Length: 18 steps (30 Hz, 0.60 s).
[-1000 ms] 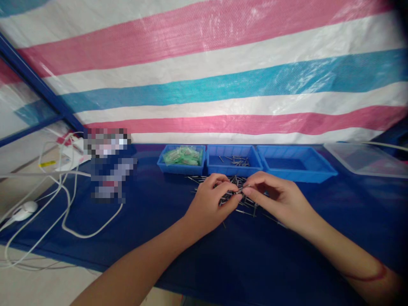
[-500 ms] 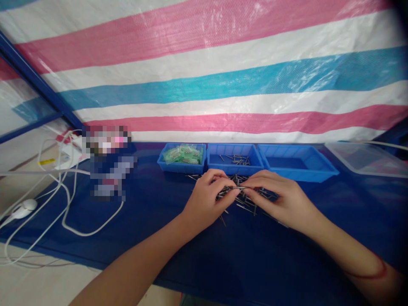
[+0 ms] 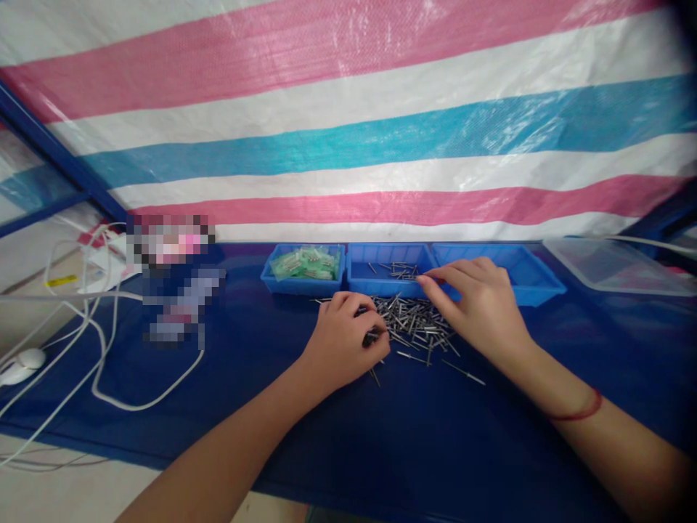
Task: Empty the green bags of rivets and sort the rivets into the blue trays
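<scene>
A loose pile of metal pop rivets (image 3: 417, 319) lies on the blue table in front of the bins. My left hand (image 3: 348, 338) is at the left side of this pile, with its fingers curled and thumb and forefinger tips close together. What that hand grips, if anything, is hidden. At the front rim of the middle blue bin (image 3: 389, 288) is my right hand (image 3: 473, 301), its thumb and forefinger pinched at the end of a thin rivet. Several more rivets (image 3: 403, 269) lie inside this bin.
Green-and-clear plastic packets (image 3: 308, 263) fill the left blue bin (image 3: 272, 280). The right blue bin (image 3: 536, 292) is partly behind my right hand. A clear plastic lid (image 3: 615, 269) lies at far right. White cables (image 3: 109, 392) and a white mouse (image 3: 25, 365) are on the left.
My hands have separated. The right one has moved up and away from the pile to the middle bin; the left has shifted slightly left and down at the pile. The view has turned slightly.
</scene>
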Each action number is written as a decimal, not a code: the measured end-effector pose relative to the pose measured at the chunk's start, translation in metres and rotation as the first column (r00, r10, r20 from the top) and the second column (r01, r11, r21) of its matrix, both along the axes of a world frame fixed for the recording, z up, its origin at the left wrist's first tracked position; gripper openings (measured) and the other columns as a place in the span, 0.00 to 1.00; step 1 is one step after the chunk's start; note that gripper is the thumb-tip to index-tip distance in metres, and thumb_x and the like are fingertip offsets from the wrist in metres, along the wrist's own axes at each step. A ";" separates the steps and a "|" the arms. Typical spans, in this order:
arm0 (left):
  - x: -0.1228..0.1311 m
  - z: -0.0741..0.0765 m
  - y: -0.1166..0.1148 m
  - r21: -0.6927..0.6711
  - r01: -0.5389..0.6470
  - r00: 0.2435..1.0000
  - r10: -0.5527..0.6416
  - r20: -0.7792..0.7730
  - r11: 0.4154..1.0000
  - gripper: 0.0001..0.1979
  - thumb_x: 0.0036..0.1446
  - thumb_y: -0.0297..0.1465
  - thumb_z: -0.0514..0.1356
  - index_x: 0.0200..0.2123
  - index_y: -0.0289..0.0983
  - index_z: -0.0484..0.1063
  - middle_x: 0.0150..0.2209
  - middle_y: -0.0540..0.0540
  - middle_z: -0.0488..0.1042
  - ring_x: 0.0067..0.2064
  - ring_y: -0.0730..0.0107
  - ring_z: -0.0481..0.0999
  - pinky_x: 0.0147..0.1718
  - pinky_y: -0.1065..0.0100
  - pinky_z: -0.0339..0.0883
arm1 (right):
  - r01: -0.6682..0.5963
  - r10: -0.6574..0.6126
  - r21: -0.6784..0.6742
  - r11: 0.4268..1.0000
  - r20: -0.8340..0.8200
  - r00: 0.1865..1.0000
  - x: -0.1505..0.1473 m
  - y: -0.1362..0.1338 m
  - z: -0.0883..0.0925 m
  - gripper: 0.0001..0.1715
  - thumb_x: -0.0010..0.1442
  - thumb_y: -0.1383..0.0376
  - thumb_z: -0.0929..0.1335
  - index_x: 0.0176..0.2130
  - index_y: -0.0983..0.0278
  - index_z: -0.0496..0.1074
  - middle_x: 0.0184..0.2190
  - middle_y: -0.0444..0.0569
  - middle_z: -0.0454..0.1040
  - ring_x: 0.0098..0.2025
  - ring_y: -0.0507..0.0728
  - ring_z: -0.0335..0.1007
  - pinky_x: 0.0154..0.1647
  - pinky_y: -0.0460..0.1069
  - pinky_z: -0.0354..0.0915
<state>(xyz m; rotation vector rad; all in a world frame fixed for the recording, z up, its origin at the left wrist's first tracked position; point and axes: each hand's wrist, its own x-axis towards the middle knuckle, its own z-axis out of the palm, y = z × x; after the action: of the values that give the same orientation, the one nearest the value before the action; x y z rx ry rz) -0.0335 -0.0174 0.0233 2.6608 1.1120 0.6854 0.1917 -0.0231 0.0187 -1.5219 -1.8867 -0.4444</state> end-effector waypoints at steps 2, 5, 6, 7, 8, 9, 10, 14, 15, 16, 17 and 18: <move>0.002 -0.001 -0.002 0.022 0.064 0.997 -0.064 -0.036 0.998 0.06 0.57 0.34 0.60 0.34 0.41 0.76 0.47 0.46 0.72 0.52 0.58 0.65 0.48 0.57 0.59 | -0.033 0.034 0.026 0.999 -0.042 0.999 -0.001 -0.006 0.001 0.13 0.62 0.58 0.66 0.34 0.63 0.76 0.32 0.50 0.77 0.36 0.60 0.68 0.37 0.55 0.59; 0.005 -0.002 -0.003 0.069 0.117 0.990 -0.111 -0.091 0.991 0.07 0.60 0.35 0.58 0.38 0.44 0.77 0.50 0.47 0.71 0.54 0.57 0.63 0.48 0.56 0.58 | -0.105 0.109 0.040 0.994 -0.095 0.990 -0.004 -0.016 0.003 0.11 0.62 0.61 0.66 0.33 0.62 0.75 0.33 0.49 0.77 0.37 0.60 0.68 0.38 0.55 0.60; 0.006 -0.003 -0.003 0.082 0.123 0.987 -0.114 -0.111 0.989 0.08 0.61 0.34 0.57 0.38 0.44 0.77 0.50 0.47 0.71 0.54 0.57 0.63 0.48 0.56 0.58 | -0.126 0.130 0.042 0.991 -0.108 0.986 -0.005 -0.018 0.004 0.10 0.62 0.62 0.66 0.33 0.62 0.75 0.33 0.49 0.77 0.37 0.59 0.69 0.38 0.55 0.61; 0.007 -0.003 -0.003 0.092 0.127 0.985 -0.114 -0.131 0.988 0.08 0.61 0.34 0.57 0.38 0.44 0.76 0.50 0.47 0.71 0.54 0.57 0.64 0.48 0.56 0.58 | -0.146 0.150 0.042 0.988 -0.118 0.982 -0.006 -0.020 0.004 0.09 0.62 0.63 0.66 0.33 0.62 0.75 0.33 0.49 0.77 0.37 0.59 0.69 0.39 0.55 0.61; 0.008 -0.003 -0.003 0.099 0.129 0.982 -0.113 -0.149 0.987 0.08 0.62 0.34 0.57 0.37 0.43 0.76 0.50 0.47 0.71 0.53 0.58 0.64 0.47 0.56 0.58 | -0.166 0.170 0.043 0.985 -0.126 0.977 -0.008 -0.021 0.005 0.08 0.61 0.63 0.66 0.33 0.62 0.74 0.33 0.49 0.77 0.38 0.59 0.69 0.39 0.55 0.62; 0.009 -0.003 -0.003 0.105 0.131 0.980 -0.113 -0.163 0.986 0.07 0.62 0.34 0.57 0.37 0.42 0.76 0.49 0.47 0.72 0.53 0.58 0.65 0.47 0.57 0.58 | -0.187 0.191 0.044 0.981 -0.132 0.973 -0.009 -0.022 0.005 0.07 0.61 0.64 0.66 0.33 0.62 0.74 0.33 0.49 0.77 0.38 0.59 0.69 0.40 0.55 0.62; 0.009 -0.003 -0.003 0.113 0.134 0.979 -0.113 -0.171 0.984 0.07 0.62 0.34 0.57 0.37 0.41 0.75 0.49 0.46 0.72 0.52 0.59 0.65 0.46 0.58 0.59 | -0.208 0.213 0.047 0.977 -0.137 0.967 -0.010 -0.022 0.005 0.07 0.61 0.65 0.67 0.33 0.63 0.74 0.33 0.49 0.77 0.38 0.59 0.69 0.41 0.55 0.63; 0.009 -0.003 -0.003 0.164 0.155 0.975 -0.124 -0.183 0.974 0.06 0.62 0.33 0.57 0.36 0.40 0.74 0.49 0.47 0.72 0.52 0.60 0.66 0.46 0.59 0.59 | -0.274 0.277 0.044 0.961 -0.164 0.947 -0.015 -0.025 0.005 0.05 0.60 0.67 0.67 0.35 0.62 0.74 0.33 0.49 0.77 0.38 0.58 0.69 0.43 0.55 0.64; 0.009 -0.004 -0.003 0.180 0.163 0.974 -0.129 -0.186 0.970 0.06 0.62 0.33 0.57 0.36 0.39 0.74 0.49 0.47 0.72 0.52 0.60 0.66 0.46 0.59 0.59 | -0.284 0.286 0.034 0.958 -0.173 0.943 -0.016 -0.026 0.005 0.05 0.60 0.67 0.67 0.35 0.62 0.74 0.33 0.49 0.78 0.38 0.58 0.69 0.42 0.55 0.65; 0.009 -0.005 -0.003 0.197 0.170 0.973 -0.133 -0.190 0.966 0.06 0.62 0.32 0.57 0.35 0.39 0.73 0.49 0.47 0.72 0.52 0.60 0.66 0.46 0.59 0.60 | -0.293 0.292 0.024 0.956 -0.182 0.939 -0.017 -0.026 0.005 0.05 0.60 0.67 0.67 0.35 0.62 0.74 0.33 0.49 0.78 0.38 0.58 0.69 0.42 0.55 0.65; 0.009 -0.006 -0.003 0.213 0.176 0.972 -0.135 -0.195 0.961 0.05 0.61 0.32 0.58 0.35 0.39 0.73 0.48 0.46 0.72 0.52 0.60 0.67 0.46 0.59 0.60 | -0.302 0.299 0.014 0.953 -0.190 0.935 -0.018 -0.027 0.005 0.05 0.60 0.67 0.66 0.35 0.61 0.73 0.34 0.49 0.78 0.38 0.58 0.69 0.42 0.56 0.65; 0.009 -0.007 -0.003 0.229 0.179 0.971 -0.134 -0.198 0.957 0.05 0.61 0.31 0.57 0.35 0.38 0.73 0.48 0.46 0.72 0.51 0.61 0.67 0.46 0.59 0.60 | -0.310 0.305 0.008 0.951 -0.199 0.931 -0.019 -0.028 0.006 0.05 0.60 0.67 0.66 0.34 0.61 0.73 0.34 0.49 0.78 0.38 0.59 0.69 0.42 0.56 0.65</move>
<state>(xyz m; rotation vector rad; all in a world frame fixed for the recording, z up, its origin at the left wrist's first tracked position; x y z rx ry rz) -0.0243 -0.0203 0.0160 3.0355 0.8914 0.5957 0.1731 -0.0511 0.0244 -1.2044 -1.9314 -0.1224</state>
